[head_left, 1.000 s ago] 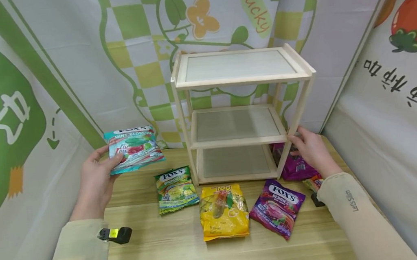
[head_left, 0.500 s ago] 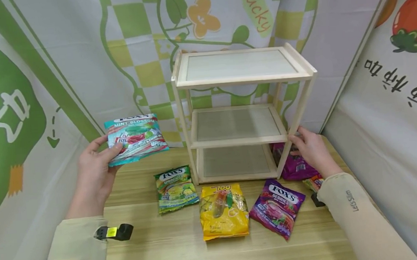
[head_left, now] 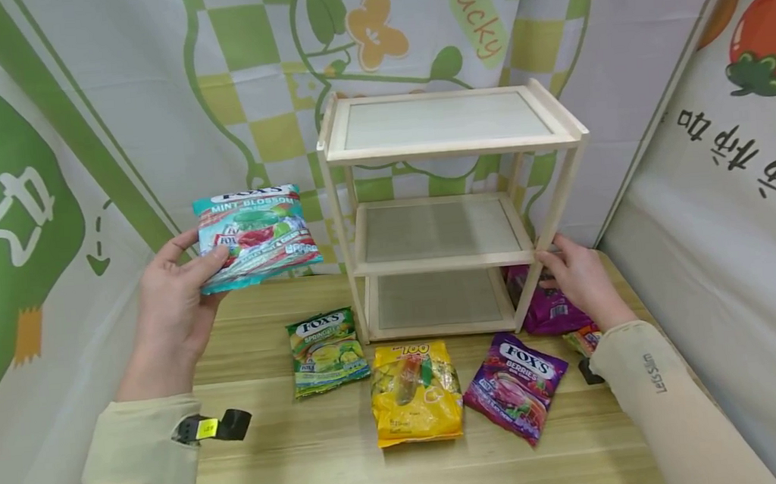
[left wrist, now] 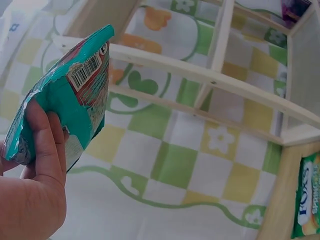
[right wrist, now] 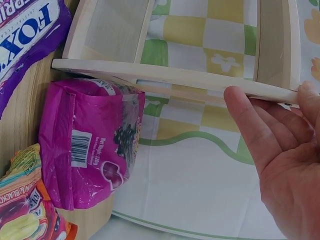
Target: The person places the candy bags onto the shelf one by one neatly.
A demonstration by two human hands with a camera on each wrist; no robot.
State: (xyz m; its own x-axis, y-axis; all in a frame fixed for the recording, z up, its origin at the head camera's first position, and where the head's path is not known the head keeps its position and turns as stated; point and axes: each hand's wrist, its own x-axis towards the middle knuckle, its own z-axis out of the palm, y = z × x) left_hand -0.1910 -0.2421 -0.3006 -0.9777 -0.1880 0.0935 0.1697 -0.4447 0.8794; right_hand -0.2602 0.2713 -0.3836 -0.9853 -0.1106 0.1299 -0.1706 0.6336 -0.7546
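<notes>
Two hands are busy here. The left hand has its thumb and fingers curled onto the lower left corner of a teal candy bag, pinching it so it stands up in the air, left of the wooden shelf and above the table. The bag front reads "FOX'S MINT BLOSSOM". The left wrist view gives the other side: a barcode on the back of the bag, with fingers wrapped over its bottom edge.

The right hand is flat-ish and relaxed, fingertips resting on the shelf's front right post at middle-tier height; it isn't gripping anything. The right wrist view shows the open palm against the wooden bar, plus stuff mostly hidden from the head camera: a magenta bag standing beside the shelf, barcode facing out, and an orange-and-pink pack at the corner.

On the table in front of the shelf: a green bag marked "FOX'S SPRING TEA", a yellow bag with "100" on it, and a purple bag marked "FOX'S BERRIES". The backdrop says "Lucky". The right sleeve has small lettering I can't make out for sure.
</notes>
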